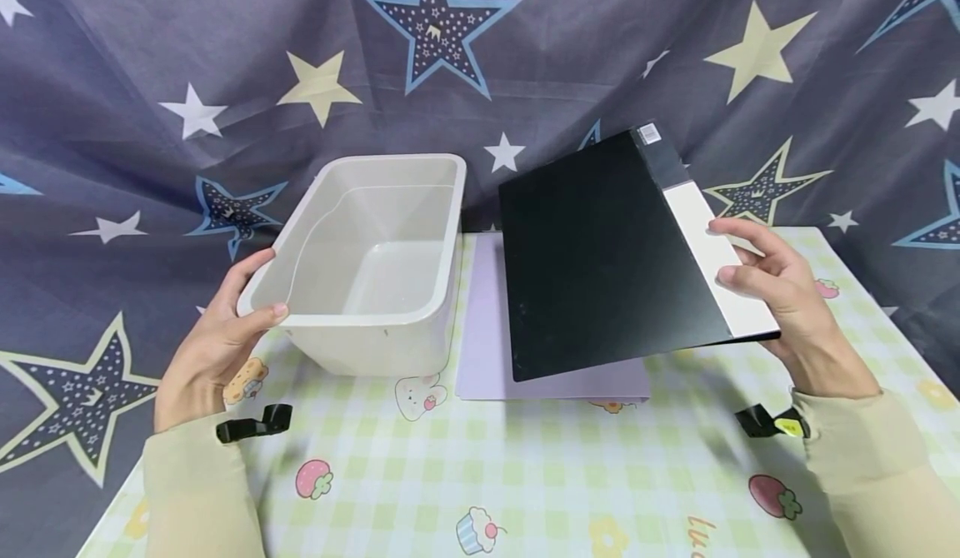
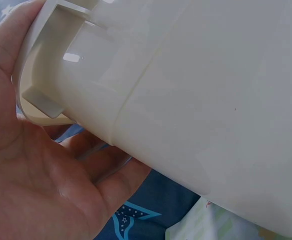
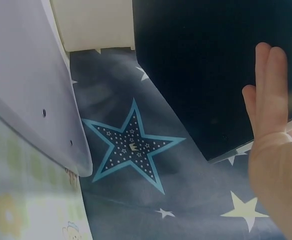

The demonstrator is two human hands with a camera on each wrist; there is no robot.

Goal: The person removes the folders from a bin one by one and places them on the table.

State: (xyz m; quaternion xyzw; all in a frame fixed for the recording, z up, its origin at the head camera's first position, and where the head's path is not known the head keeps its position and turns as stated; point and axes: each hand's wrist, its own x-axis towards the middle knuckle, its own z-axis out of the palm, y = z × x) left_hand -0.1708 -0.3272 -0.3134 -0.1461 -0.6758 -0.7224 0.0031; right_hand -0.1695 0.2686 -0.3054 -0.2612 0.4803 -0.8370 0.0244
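My left hand [image 1: 213, 337] grips the left rim of a white plastic bin [image 1: 375, 346], thumb over the edge. The bin stands on the table, and its visible interior holds nothing. In the left wrist view, the hand [image 2: 40, 185] is around the lipped rim, and the fingers lie along the outer wall. To the right, my right hand [image 1: 795, 308] pinches a black folder [image 1: 607, 266] by its white-labelled edge and holds it tilted. Its fingers [image 3: 276, 90] lie against the black underside in the right wrist view. Below it, partly covered, a light purple folder [image 1: 483, 333] lies on the table.
A checked tablecloth [image 1: 375, 475] with cartoon prints covers the table. Close behind the bin hangs a dark curtain [image 1: 247, 33] with stars. Black straps [image 1: 255, 425] show at both wrists.
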